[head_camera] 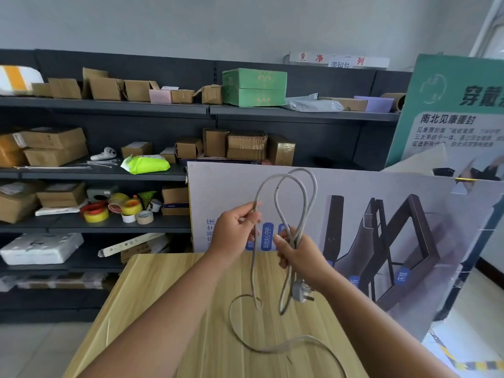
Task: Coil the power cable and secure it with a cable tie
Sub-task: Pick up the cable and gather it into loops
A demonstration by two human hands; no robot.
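A grey power cable is held up above the wooden table. My right hand grips a bunch of its loops, which rise in tall arcs above the fist. The cable's grey plug hangs just below that hand. My left hand pinches one strand of the cable between thumb and fingers, to the left of the loops. The loose remainder of the cable trails down and curls across the tabletop. A thin pale cable tie lies near the table's left edge.
Dark shelving behind the table holds cardboard boxes, rolls of tape and white cable ties. A large printed board leans behind the table, with a green poster at the right.
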